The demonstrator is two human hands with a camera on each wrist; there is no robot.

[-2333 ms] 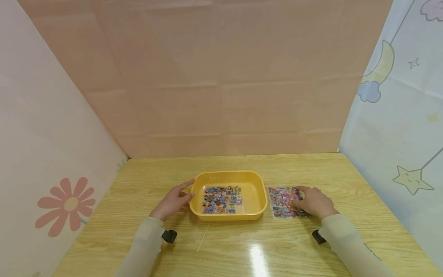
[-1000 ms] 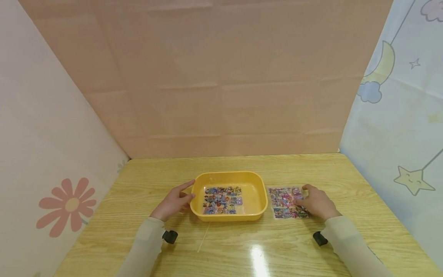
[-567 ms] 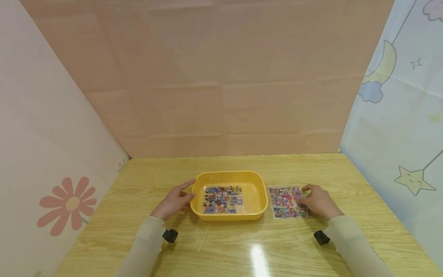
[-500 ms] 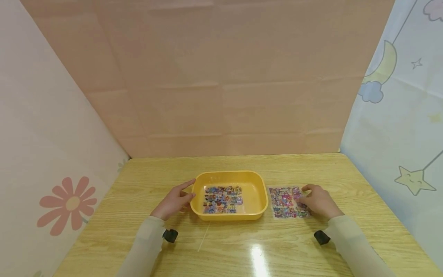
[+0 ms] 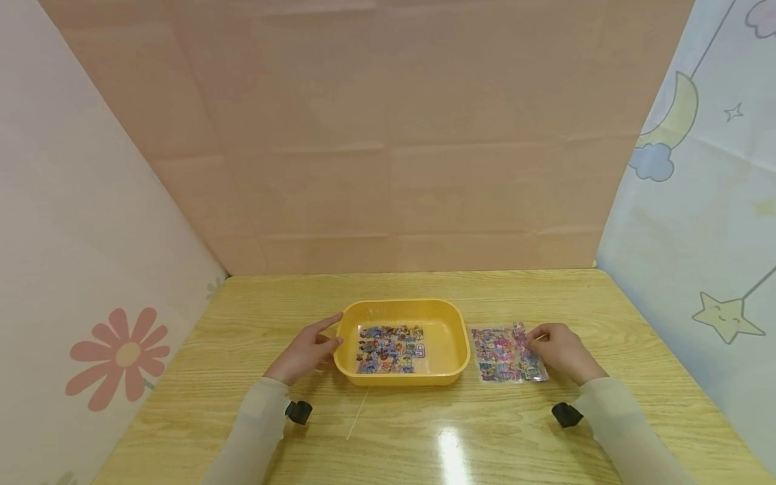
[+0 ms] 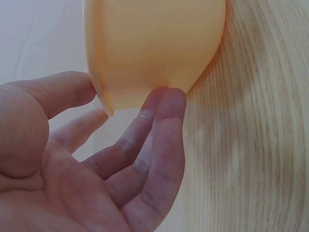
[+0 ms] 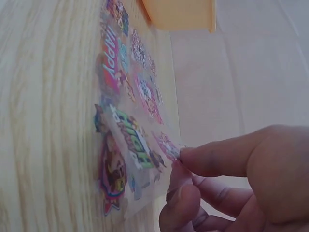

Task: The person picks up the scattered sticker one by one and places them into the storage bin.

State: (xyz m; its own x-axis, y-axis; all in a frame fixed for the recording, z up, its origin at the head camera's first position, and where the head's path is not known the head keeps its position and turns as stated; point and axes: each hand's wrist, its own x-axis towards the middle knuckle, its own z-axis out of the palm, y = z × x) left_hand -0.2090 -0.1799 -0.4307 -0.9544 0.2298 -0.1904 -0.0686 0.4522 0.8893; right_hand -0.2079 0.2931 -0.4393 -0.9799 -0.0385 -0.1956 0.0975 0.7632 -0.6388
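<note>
A yellow tray (image 5: 445, 350) stands mid-table, with a clear sticker sheet (image 5: 384, 350) of small cartoon figures on its floor. My left hand (image 5: 303, 353) holds the tray's left end: thumb and one finger at the rim, the other fingers bent against the outer wall (image 6: 145, 48). To the right of the tray lies another clear sticker sheet (image 5: 500, 353), printed with colourful figures and the words HAPPY and HIGH. My right hand (image 5: 560, 350) pinches this sheet's right edge between thumb and finger. That edge is raised, and more printed stickers (image 7: 113, 176) show beneath it.
The wooden table (image 5: 400, 431) reaches back to a plain pinkish-tan backdrop (image 5: 388, 168). Patterned white panels stand on both sides, with a flower (image 5: 124, 357) at left and a star (image 5: 724, 316) at right. Black bands sit at both wrists.
My right hand has shifted from over the sticker sheet to its right edge and now pinches that edge, which has come up. My left hand and the tray stay put.
</note>
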